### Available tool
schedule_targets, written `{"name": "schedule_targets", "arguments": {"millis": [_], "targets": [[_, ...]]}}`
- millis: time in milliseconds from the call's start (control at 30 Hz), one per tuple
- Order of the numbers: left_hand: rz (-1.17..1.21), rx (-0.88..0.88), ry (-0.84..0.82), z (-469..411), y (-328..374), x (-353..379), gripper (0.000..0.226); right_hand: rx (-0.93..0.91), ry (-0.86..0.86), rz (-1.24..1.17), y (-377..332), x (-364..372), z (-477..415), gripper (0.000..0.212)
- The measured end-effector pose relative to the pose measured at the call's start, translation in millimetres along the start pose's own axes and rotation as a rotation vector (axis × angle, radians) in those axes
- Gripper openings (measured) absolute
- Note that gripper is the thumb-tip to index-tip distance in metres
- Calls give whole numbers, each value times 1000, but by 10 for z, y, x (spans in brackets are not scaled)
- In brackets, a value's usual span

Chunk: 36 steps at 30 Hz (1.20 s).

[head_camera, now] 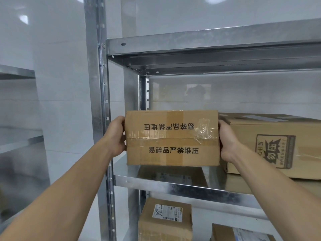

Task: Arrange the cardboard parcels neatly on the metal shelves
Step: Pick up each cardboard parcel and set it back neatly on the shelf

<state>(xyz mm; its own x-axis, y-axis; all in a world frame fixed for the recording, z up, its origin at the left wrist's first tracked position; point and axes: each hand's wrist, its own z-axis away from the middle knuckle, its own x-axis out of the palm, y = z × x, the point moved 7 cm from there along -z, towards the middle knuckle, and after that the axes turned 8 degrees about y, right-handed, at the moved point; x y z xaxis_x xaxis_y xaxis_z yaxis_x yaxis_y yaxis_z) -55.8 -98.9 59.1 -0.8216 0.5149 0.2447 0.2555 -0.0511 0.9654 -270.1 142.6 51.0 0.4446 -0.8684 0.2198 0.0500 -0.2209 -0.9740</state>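
While between two hands (116, 136) (228, 141), one parcel (172, 138).

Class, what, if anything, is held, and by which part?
A brown taped cardboard parcel: left hand grips its left end, right hand its right end.

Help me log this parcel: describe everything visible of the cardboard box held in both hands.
The held box is a brown cardboard carton, wider than tall, level, one face toward the camera. Brown tape runs along its middle seam and down across it; crinkled clear tape patches the right. Black Chinese print reads upright below the seam, upside down above. The left hand grips its left end, the right hand its right end, at the middle shelf, beside a larger carton.
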Motion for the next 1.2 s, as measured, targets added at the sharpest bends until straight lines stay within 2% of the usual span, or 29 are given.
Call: {"name": "schedule_targets", "arguments": {"millis": [133, 300, 400, 567, 767, 1200], "targets": [[13, -7, 36, -32, 51, -26, 24, -44, -7, 57, -100, -62, 20, 38], [-28, -38, -9, -24, 45, 14, 20, 60, -51, -24, -133, -131, -19, 38], [-19, -51, -51, -3, 77, 51, 18, 58, -55, -34, -161, -115, -14, 32], [-16, -78, -91, 46, 72, 154, 32, 22, -13, -39, -191, -45, 18, 50], [41, -51, -93, 107, 130, 104, 31, 15, -44, -83, -184, 36, 23, 31], [40, -33, -90, 131, 115, 56, 32, 10, -66, -86, -136, 77, 52, 20]]}}
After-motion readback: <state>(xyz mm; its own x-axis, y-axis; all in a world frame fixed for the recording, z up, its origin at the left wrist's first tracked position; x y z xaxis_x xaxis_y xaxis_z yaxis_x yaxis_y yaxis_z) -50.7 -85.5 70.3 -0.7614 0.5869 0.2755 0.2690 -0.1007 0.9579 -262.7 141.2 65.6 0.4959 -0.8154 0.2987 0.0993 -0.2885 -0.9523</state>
